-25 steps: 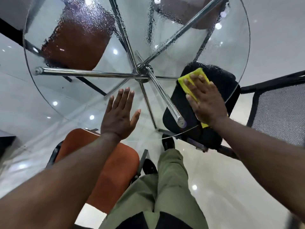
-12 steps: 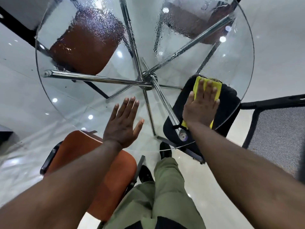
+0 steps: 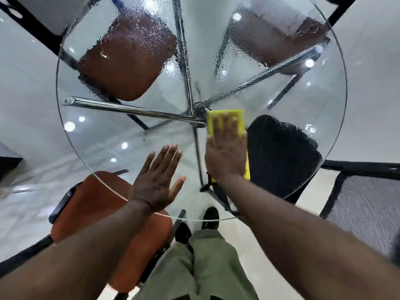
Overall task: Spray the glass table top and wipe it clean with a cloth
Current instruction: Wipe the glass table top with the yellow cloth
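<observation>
Now: wiping step | right hand (image 3: 226, 152) flat, fingers straight, pressing cloth (image 3: 225, 114) at counter (image 3: 97, 135) centre; left hand (image 3: 155, 180) open, flat beside it | next, likely: push cloth into far droplets (image 3: 140, 33)

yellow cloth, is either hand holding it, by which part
Neither grips it: right hand presses flat on top of the yellow cloth; left hand holds nothing.
</observation>
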Tool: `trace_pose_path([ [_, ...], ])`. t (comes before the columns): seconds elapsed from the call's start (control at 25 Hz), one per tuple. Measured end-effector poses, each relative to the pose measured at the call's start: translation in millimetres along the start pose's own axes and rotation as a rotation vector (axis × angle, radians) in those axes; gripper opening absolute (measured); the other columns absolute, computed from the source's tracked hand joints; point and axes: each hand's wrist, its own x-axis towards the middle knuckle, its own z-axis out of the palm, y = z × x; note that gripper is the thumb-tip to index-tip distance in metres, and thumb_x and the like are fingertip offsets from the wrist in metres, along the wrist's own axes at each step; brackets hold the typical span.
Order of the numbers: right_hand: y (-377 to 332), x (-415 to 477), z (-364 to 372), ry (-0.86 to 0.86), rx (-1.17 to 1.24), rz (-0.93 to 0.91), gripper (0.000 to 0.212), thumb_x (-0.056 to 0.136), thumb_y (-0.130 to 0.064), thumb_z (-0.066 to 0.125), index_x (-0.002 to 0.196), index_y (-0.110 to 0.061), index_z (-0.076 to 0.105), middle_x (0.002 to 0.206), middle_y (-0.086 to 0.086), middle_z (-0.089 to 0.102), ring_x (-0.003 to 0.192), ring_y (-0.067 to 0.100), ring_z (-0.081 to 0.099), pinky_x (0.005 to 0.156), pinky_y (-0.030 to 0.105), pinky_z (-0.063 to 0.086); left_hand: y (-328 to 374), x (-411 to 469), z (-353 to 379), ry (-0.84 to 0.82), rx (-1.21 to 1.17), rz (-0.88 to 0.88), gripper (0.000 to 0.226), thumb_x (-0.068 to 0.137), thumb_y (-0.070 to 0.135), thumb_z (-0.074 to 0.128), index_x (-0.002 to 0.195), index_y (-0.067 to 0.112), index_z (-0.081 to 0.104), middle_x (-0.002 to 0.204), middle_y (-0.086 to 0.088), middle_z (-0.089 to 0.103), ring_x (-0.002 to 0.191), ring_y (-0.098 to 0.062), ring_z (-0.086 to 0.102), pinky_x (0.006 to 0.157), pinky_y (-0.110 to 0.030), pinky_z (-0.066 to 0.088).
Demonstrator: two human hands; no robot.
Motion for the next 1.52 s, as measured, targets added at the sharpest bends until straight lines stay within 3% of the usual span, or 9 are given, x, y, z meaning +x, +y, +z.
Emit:
trace_pose_path([
  [0.12, 25, 55, -7, -0.141, -0.031, -0.551, 0.059, 0.111, -0.047, 0.033, 0.169, -0.041, 0.024, 0.178, -0.011, 0.019, 0.165, 0.016, 0.017, 0.132, 0.047, 0.019, 1, 2, 2, 0.009, 0.016, 0.007, 0.076, 0.104, 0.052, 0.041, 0.165, 0.012, 0.018, 0.173, -0.006, 0.012, 0.160, -0.023, 0.010, 0.128, -0.052, 0.019],
  [0.32, 13, 34, 1, 0.119, 0.047, 0.327, 0.064, 0.109, -0.045, 0.033, 0.171, -0.030, 0.022, 0.179, 0.000, 0.016, 0.165, 0.026, 0.019, 0.129, 0.056, 0.018, -1, 1, -1, -0.005, 0.025, 0.002, 0.075, 0.105, 0.052, 0.036, 0.165, 0.013, 0.015, 0.174, -0.005, 0.008, 0.161, -0.022, 0.008, 0.128, -0.052, 0.018],
  [0.52, 65, 24, -23, -0.136, -0.039, -0.614, 0.061, 0.110, -0.047, 0.038, 0.169, -0.040, 0.024, 0.178, -0.010, 0.019, 0.165, 0.017, 0.017, 0.132, 0.047, 0.018, 2, 1, -2, -0.038, 0.003, -0.010, 0.075, 0.105, 0.053, 0.033, 0.166, 0.015, 0.013, 0.174, -0.002, 0.005, 0.161, -0.020, 0.002, 0.130, -0.048, 0.009],
  [0.76, 64, -40, -14, 0.178, 0.052, 0.472, 0.064, 0.109, -0.044, 0.034, 0.170, -0.031, 0.023, 0.179, 0.000, 0.017, 0.165, 0.027, 0.019, 0.129, 0.058, 0.021, 3, 0, -2, -0.043, -0.030, -0.022, 0.074, 0.104, 0.053, 0.031, 0.166, 0.017, 0.012, 0.174, -0.001, 0.006, 0.161, -0.017, 0.000, 0.130, -0.044, 0.004],
  [0.96, 76, -98, -21, -0.005, -0.082, -0.421, 0.059, 0.108, -0.043, 0.049, 0.165, -0.037, 0.037, 0.175, -0.007, 0.030, 0.162, 0.019, 0.028, 0.129, 0.051, 0.028, 3, -1, -1, -0.039, -0.070, -0.017, 0.074, 0.105, 0.054, 0.033, 0.166, 0.020, 0.011, 0.174, 0.002, 0.005, 0.161, -0.014, 0.000, 0.130, -0.044, 0.007],
  [1.04, 104, -86, -21, 0.049, -0.068, -0.186, 0.059, 0.109, -0.044, 0.049, 0.165, -0.038, 0.036, 0.175, -0.007, 0.029, 0.163, 0.021, 0.027, 0.129, 0.052, 0.026, 3, 0, 0, -0.044, -0.081, -0.018, 0.072, 0.106, 0.055, 0.031, 0.166, 0.022, 0.008, 0.174, 0.004, 0.001, 0.160, -0.012, -0.004, 0.130, -0.043, 0.005],
  [1.16, 91, -116, -17, 0.261, 0.128, 0.639, 0.060, 0.109, -0.044, 0.043, 0.167, -0.033, 0.035, 0.177, 0.000, 0.025, 0.164, 0.030, 0.021, 0.129, 0.059, 0.023, 3, -3, 1, -0.018, -0.078, -0.007, 0.072, 0.106, 0.055, 0.027, 0.166, 0.022, 0.007, 0.174, 0.003, 0.001, 0.160, -0.013, -0.004, 0.130, -0.043, 0.005],
  [1.36, -28, -197, 23, 0.377, 0.490, 0.570, 0.060, 0.108, -0.031, 0.053, 0.166, -0.027, 0.039, 0.180, 0.001, 0.010, 0.167, 0.027, -0.002, 0.134, 0.043, 0.008, 3, -3, 2, -0.015, -0.067, -0.009, 0.071, 0.107, 0.057, 0.023, 0.166, 0.023, 0.006, 0.175, 0.002, 0.002, 0.160, -0.014, -0.003, 0.130, -0.043, 0.003],
  [1.52, -28, -169, 11, 0.507, 0.808, 0.915, 0.067, 0.097, -0.016, 0.070, 0.159, -0.026, 0.046, 0.179, 0.001, 0.004, 0.166, 0.021, 0.007, 0.127, 0.027, 0.018, 1, -3, 5, -0.013, -0.060, -0.006, 0.070, 0.107, 0.056, 0.023, 0.166, 0.021, 0.007, 0.175, 0.001, 0.003, 0.161, -0.015, -0.002, 0.130, -0.045, 0.005],
])
